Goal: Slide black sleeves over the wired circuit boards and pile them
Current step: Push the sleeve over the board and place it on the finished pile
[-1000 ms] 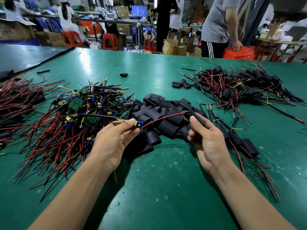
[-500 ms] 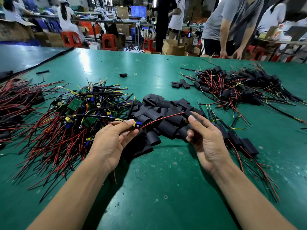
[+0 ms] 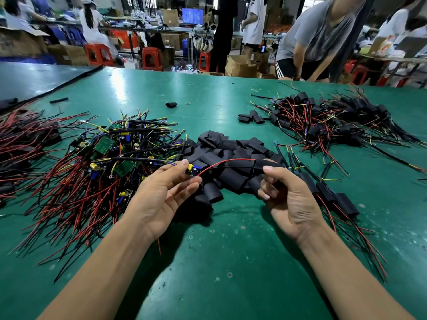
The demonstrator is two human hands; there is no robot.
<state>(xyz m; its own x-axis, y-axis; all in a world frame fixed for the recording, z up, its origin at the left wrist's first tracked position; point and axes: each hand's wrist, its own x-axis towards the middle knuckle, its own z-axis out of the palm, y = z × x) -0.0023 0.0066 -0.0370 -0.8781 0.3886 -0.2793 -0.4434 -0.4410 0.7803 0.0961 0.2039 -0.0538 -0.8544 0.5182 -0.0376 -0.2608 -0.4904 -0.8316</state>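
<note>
Your left hand (image 3: 161, 197) pinches a circuit board (image 3: 193, 170); your right hand (image 3: 288, 199) pinches a black sleeve (image 3: 265, 163); the board's red wire (image 3: 226, 160) arches between both grips.

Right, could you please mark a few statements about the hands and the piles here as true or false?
1. The left hand pinches a small circuit board. True.
2. A red wire runs from that board to the sleeve held by the right hand. True.
3. The sleeve already covers the board. False: the board is bare at the left hand, and only its wires reach the sleeve.
4. The loose sleeves sit in a tray. False: they lie heaped on the green table.
5. A pile of sleeved boards lies at the far right. True.
</note>
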